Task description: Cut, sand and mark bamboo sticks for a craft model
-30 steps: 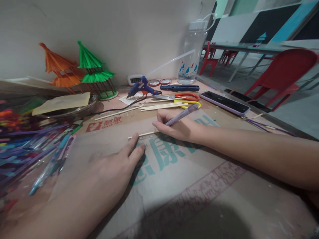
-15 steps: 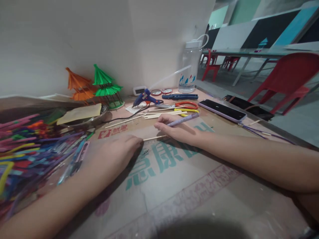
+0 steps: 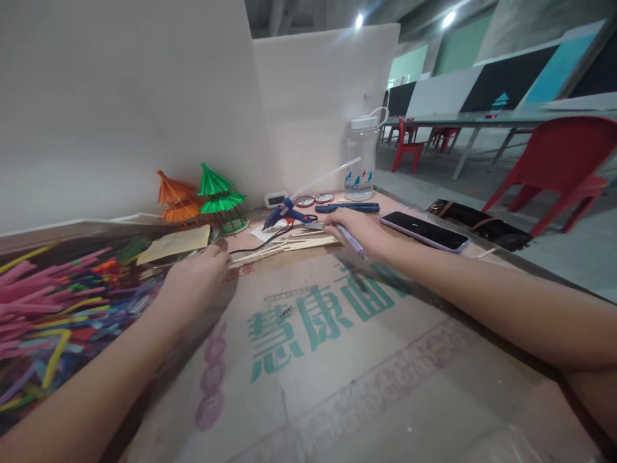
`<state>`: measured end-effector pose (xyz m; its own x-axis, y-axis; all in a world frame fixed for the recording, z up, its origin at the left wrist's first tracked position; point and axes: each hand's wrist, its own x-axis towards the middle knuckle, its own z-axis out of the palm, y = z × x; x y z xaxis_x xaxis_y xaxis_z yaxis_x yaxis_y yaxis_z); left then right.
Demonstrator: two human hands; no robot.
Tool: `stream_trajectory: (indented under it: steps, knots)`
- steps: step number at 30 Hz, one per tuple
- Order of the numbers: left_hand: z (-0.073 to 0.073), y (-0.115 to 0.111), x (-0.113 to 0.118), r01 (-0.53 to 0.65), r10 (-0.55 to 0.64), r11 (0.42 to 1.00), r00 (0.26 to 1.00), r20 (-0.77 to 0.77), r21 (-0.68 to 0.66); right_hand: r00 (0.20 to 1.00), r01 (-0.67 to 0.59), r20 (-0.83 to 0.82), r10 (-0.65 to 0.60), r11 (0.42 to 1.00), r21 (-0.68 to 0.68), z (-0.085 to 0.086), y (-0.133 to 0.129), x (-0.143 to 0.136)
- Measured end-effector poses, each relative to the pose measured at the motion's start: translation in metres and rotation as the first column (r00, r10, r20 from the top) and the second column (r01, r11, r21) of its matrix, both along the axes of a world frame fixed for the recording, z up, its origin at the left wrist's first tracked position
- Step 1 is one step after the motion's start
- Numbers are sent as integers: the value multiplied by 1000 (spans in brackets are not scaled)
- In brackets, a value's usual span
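Note:
My right hand [image 3: 359, 231] is closed around a purple pen [image 3: 351, 241] and lies over the right end of the pale wooden sticks [image 3: 299, 244]. At the left end of those sticks is my left hand [image 3: 202, 267], its fingers curled near the rim of a metal bowl; what its fingertips hold, if anything, is hidden. Printed cardboard [image 3: 289, 399] lies below both hands. A clear ruler [image 3: 292, 294] rests on it. Behind the sticks is a blue glue gun [image 3: 285, 213].
Colourful craft strips [image 3: 53, 308] fill the left side. Orange [image 3: 176, 198] and green [image 3: 216, 190] paper pavilions stand at the back. A water bottle [image 3: 360, 161], blue cutter [image 3: 347, 208] and phone [image 3: 424, 231] are at the right, with a red chair [image 3: 573, 161] beyond.
Both hands have moved off the ruler area toward the loose sticks behind, my left hand going left. The stick between them is no longer there. The view has tilted up.

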<state>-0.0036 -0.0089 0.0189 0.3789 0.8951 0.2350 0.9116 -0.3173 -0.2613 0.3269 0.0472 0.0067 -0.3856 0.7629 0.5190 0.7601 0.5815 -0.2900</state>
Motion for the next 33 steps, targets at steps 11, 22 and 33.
stream_trajectory:
  steps: [11, 22, 33]
  knots:
    - [-15, -58, 40, 231, -210, 960, 968, 137, -159, 965, 22, 261, -16, 1000, -20, -13, 5, 7]
    - [-31, -81, 42, 299, -300, 941, 954, 18, -157, 927, -316, 162, 338, 938, -146, -9, -41, -32]
    - [-10, -92, 60, 186, -232, 932, 966, -117, -312, 877, -444, 124, 464, 882, -157, -28, -43, -41]
